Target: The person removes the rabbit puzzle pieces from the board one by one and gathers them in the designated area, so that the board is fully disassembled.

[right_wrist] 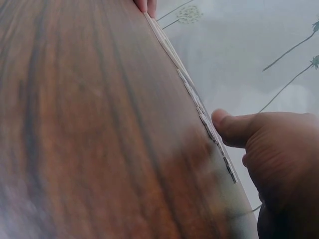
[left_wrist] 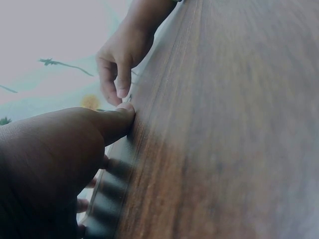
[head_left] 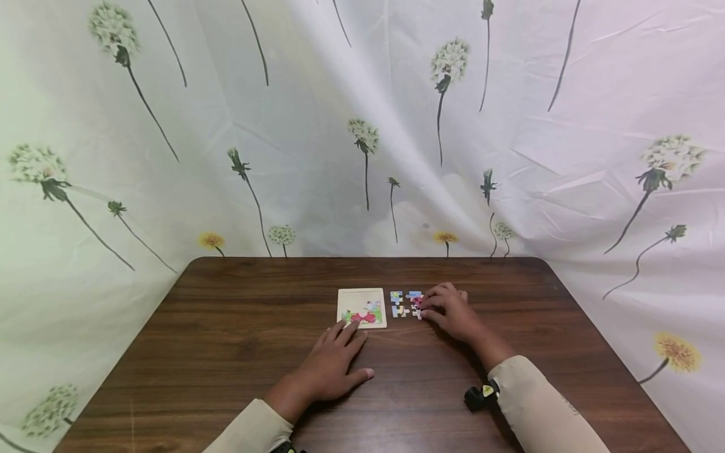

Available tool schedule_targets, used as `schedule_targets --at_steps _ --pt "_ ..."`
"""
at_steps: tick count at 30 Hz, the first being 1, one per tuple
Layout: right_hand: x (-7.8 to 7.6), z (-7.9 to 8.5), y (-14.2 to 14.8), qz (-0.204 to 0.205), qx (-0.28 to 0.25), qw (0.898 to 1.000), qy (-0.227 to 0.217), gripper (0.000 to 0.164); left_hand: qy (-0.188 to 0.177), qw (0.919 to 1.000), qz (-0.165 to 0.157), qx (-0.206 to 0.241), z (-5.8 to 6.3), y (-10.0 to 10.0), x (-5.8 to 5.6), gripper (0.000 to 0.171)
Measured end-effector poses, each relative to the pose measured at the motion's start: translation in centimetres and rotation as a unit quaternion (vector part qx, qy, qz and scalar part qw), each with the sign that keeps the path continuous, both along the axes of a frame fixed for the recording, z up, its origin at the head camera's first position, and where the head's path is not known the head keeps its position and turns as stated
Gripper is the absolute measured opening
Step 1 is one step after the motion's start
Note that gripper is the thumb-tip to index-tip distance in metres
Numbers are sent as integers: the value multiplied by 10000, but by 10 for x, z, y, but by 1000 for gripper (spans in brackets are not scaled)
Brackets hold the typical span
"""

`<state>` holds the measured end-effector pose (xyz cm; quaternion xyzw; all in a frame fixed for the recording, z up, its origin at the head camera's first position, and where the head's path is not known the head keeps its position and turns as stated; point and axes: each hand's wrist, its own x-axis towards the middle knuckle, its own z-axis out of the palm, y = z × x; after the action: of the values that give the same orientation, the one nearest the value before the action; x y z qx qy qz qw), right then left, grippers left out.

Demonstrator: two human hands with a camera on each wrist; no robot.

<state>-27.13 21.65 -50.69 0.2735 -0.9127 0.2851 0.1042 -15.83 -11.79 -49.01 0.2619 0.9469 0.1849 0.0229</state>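
Observation:
A small square wooden puzzle tray (head_left: 362,293) lies on the table, with part of a colourful picture in its lower half. My left hand (head_left: 334,366) lies palm down, fingers spread, its fingertips at the tray's near edge. The thumb points off to the right. Right of the tray are several loose jigsaw pieces (head_left: 397,311), blue, pink and white. My right hand (head_left: 453,313) is over the rightmost ones, its fingers bent down towards a pink piece (head_left: 416,301). Its fingertips are partly hidden, so a grip cannot be made out. In the right wrist view its thumb (right_wrist: 232,127) is beside the row of pieces.
The dark wooden table (head_left: 226,352) has rounded far corners. A white cloth (head_left: 317,189) printed with dandelions hangs behind and at both sides. A black wrist camera (head_left: 479,396) is strapped at the right cuff.

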Motion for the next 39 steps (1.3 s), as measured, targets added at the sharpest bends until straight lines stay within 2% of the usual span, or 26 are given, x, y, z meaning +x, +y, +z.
schedule_targets --at_steps 10,17,22,27,39 --pt "0 3 -18 -13 -201 9998 60 8 -50 10000 -1 13 -1 0 1 77" --pt "-3 1 -40 41 -325 9995 23 7 104 9999 -21 1 -6 -1 -3 75" --pt "-5 2 -56 94 -429 9990 -68 11 38 10000 -40 -24 0 -1 -2 75" --pt "-5 2 -69 109 -356 9993 -39 17 -51 10000 -10 -84 4 0 1 77" --pt "-6 1 -94 260 -125 9996 -25 28 -56 10000 -46 -55 2 -1 -1 75"
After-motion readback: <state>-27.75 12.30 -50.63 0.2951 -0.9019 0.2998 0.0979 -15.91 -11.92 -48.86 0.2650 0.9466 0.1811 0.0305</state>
